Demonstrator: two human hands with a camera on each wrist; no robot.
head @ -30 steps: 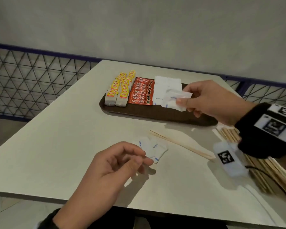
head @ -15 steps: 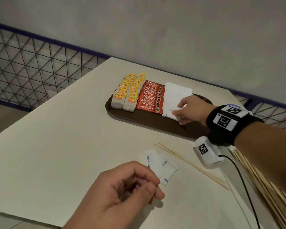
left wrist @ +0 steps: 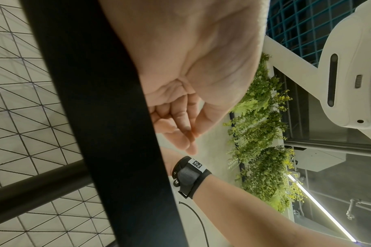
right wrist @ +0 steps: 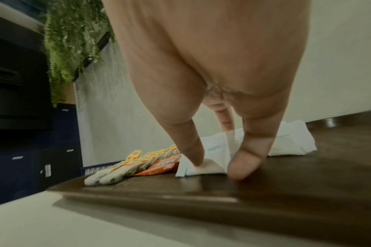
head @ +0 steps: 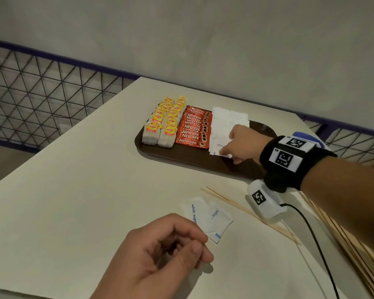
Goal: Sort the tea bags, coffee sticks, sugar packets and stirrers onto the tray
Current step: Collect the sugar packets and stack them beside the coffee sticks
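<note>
A brown tray (head: 181,156) holds two rows of yellow-tagged tea bags (head: 162,126), red coffee sticks (head: 192,130) and a stack of white sugar packets (head: 225,119). My right hand (head: 235,147) is down on the tray. Its thumb tip presses the front sugar packet (right wrist: 207,168), which lies flat, and another fingertip rests on the tray (right wrist: 180,192) beside it. My left hand (head: 160,251) hovers low over the table with loosely curled fingers and holds nothing. Just beyond it lie two loose sugar packets (head: 207,216). Two wooden stirrers (head: 235,206) lie on the table nearby.
A pile of several more stirrers (head: 354,244) lies at the table's right edge. A black cable (head: 311,238) trails from my right wrist across the table (head: 73,201). A wire mesh fence (head: 41,100) stands to the left, and a grey wall is behind.
My right hand carried a sugar packet from above the tray's front edge down onto the front of the sugar stack. The left hand stayed near the loose packets.
</note>
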